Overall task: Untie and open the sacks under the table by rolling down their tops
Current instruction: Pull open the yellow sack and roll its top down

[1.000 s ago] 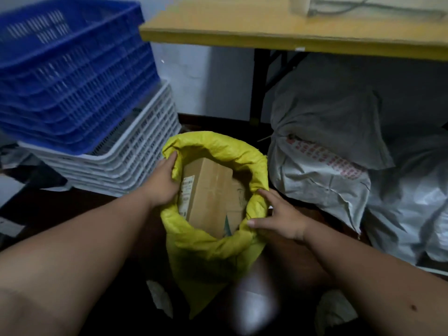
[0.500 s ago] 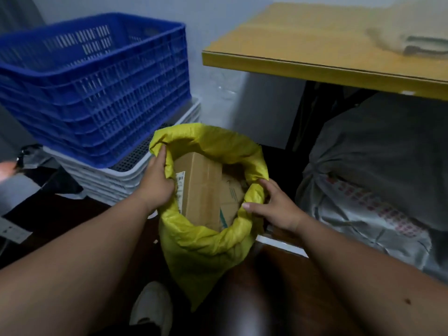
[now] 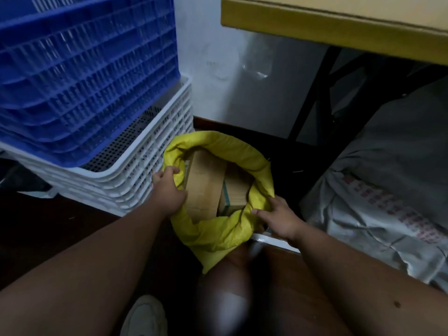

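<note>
1. The yellow sack [image 3: 218, 229] I grip looks like matt, crinkled woven plastic.
2. Inside it, the boxes [image 3: 203, 187] are plain brown cardboard.
3. To the left, the blue crate [image 3: 84, 76] and white crates [image 3: 150, 166] are perforated plastic.
4. To the right, the grey sacks [image 3: 388, 190] look creased and dull.

Sack [image 3: 218, 229]: bright yellow, plain, no print visible. Boxes [image 3: 206, 187] inside it: tan cardboard; one has a teal-green stripe along an edge. Upper crate [image 3: 87, 76]: saturated blue, slotted lattice walls. Lower crate [image 3: 145, 180]: white, same slotted lattice, with a dotted perforated floor showing dark. Table [image 3: 315, 27]: yellow-ochre edge, paler tan top; legs [image 3: 312, 93] black. Wall [image 3: 242, 76]: pale blue-white. Sacks [image 3: 388, 190] at right: grey-white, one carrying rows of small red print, unreadable. Floor [image 3: 60, 221]: dark reddish brown. Shoe [image 3: 145, 316]: off-white.
</note>
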